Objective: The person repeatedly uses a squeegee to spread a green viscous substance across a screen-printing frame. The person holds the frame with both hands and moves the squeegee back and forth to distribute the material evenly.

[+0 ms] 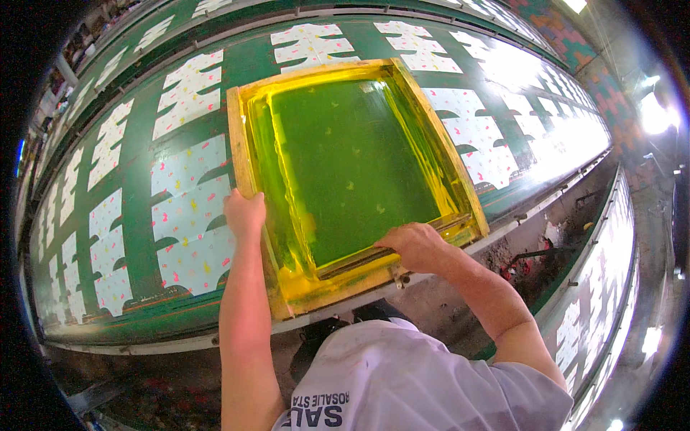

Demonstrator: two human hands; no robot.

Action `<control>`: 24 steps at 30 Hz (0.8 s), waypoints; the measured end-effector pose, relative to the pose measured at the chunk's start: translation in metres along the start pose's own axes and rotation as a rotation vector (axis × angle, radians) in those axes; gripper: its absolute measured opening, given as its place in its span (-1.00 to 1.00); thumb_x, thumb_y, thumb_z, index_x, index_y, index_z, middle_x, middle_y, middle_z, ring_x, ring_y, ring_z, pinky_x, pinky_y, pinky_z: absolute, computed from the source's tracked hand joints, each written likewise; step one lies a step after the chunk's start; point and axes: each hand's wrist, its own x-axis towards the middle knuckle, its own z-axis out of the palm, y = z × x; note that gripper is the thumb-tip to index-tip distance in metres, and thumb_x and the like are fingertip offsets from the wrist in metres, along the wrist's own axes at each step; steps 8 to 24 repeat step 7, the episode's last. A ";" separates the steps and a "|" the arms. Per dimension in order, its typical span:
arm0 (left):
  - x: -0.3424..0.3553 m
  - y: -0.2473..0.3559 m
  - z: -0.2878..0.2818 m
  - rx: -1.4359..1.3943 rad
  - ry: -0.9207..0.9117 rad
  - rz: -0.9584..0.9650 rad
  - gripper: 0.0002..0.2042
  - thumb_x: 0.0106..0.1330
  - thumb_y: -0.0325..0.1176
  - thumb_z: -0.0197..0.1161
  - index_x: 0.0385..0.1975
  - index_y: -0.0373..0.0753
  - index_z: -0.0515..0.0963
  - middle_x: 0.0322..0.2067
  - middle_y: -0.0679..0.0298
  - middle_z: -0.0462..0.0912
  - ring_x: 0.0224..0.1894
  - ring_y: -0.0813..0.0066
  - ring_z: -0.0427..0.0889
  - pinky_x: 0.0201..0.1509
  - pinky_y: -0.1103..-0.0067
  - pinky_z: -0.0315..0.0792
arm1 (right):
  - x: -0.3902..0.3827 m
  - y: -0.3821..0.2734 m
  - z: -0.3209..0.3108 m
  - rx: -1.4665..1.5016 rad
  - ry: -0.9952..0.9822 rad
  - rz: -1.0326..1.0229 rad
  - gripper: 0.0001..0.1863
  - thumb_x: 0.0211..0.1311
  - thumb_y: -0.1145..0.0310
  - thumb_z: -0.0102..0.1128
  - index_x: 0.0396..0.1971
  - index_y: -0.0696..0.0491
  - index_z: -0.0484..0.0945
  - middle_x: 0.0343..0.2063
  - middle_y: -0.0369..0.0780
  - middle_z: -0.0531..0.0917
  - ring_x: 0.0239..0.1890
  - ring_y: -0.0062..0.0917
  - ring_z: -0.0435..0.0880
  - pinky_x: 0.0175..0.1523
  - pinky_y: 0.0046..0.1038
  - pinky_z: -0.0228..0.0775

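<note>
A wooden screen printing frame (236, 136) smeared with yellow ink lies flat on the long green table (136, 161). Small pale figures show in its dark green mesh (345, 165). My left hand (245, 212) grips the frame's left rail, fingers curled over the wood. Inside the near end of the frame, a long thin squeegee (352, 263) stretches across its width. My right hand (417, 246) is closed around the squeegee's upper edge near its middle; the fingertips are partly hidden. Yellow ink is pooled along the frame's inner sides.
White cut fabric pieces (190, 194) with small pink and yellow prints lie in rows on both sides of the frame. A metal rail (158, 348) runs along the table's near edge. Another table (600, 287) with white pieces stands at the right, across a cluttered gap.
</note>
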 end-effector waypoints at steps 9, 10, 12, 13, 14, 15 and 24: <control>-0.001 0.002 -0.005 -0.032 -0.008 -0.057 -0.41 0.35 -0.03 0.55 0.21 -0.34 0.64 0.28 -0.18 0.58 0.36 -0.21 0.58 0.37 0.04 0.58 | -0.023 -0.015 0.050 -0.132 0.200 -0.029 -0.39 0.19 0.39 0.44 0.32 -0.10 0.71 0.18 -0.17 0.80 0.24 -0.22 0.78 0.38 -0.16 0.60; -0.001 0.002 -0.005 -0.032 -0.008 -0.057 -0.41 0.35 -0.03 0.55 0.21 -0.34 0.64 0.28 -0.18 0.58 0.36 -0.21 0.58 0.37 0.04 0.58 | -0.023 -0.015 0.050 -0.132 0.200 -0.029 -0.39 0.19 0.39 0.44 0.32 -0.10 0.71 0.18 -0.17 0.80 0.24 -0.22 0.78 0.38 -0.16 0.60; -0.001 0.002 -0.005 -0.032 -0.008 -0.057 -0.41 0.35 -0.03 0.55 0.21 -0.34 0.64 0.28 -0.18 0.58 0.36 -0.21 0.58 0.37 0.04 0.58 | -0.023 -0.015 0.050 -0.132 0.200 -0.029 -0.39 0.19 0.39 0.44 0.32 -0.10 0.71 0.18 -0.17 0.80 0.24 -0.22 0.78 0.38 -0.16 0.60; -0.001 0.002 -0.005 -0.032 -0.008 -0.057 -0.41 0.35 -0.03 0.55 0.21 -0.34 0.64 0.28 -0.18 0.58 0.36 -0.21 0.58 0.37 0.04 0.58 | -0.023 -0.015 0.050 -0.132 0.200 -0.029 -0.39 0.19 0.39 0.44 0.32 -0.10 0.71 0.18 -0.17 0.80 0.24 -0.22 0.78 0.38 -0.16 0.60; -0.001 0.002 -0.005 -0.032 -0.008 -0.057 -0.41 0.35 -0.03 0.55 0.21 -0.34 0.64 0.28 -0.18 0.58 0.36 -0.21 0.58 0.37 0.04 0.58 | -0.023 -0.015 0.050 -0.132 0.200 -0.029 -0.39 0.19 0.39 0.44 0.32 -0.10 0.71 0.18 -0.17 0.80 0.24 -0.22 0.78 0.38 -0.16 0.60; -0.001 0.002 -0.005 -0.032 -0.008 -0.057 -0.41 0.35 -0.03 0.55 0.21 -0.34 0.64 0.28 -0.18 0.58 0.36 -0.21 0.58 0.37 0.04 0.58 | -0.023 -0.015 0.050 -0.132 0.200 -0.029 -0.39 0.19 0.39 0.44 0.32 -0.10 0.71 0.18 -0.17 0.80 0.24 -0.22 0.78 0.38 -0.16 0.60; -0.001 0.002 -0.005 -0.032 -0.008 -0.057 -0.41 0.35 -0.03 0.55 0.21 -0.34 0.64 0.28 -0.18 0.58 0.36 -0.21 0.58 0.37 0.04 0.58 | -0.023 -0.015 0.050 -0.132 0.200 -0.029 -0.39 0.19 0.39 0.44 0.32 -0.10 0.71 0.18 -0.17 0.80 0.24 -0.22 0.78 0.38 -0.16 0.60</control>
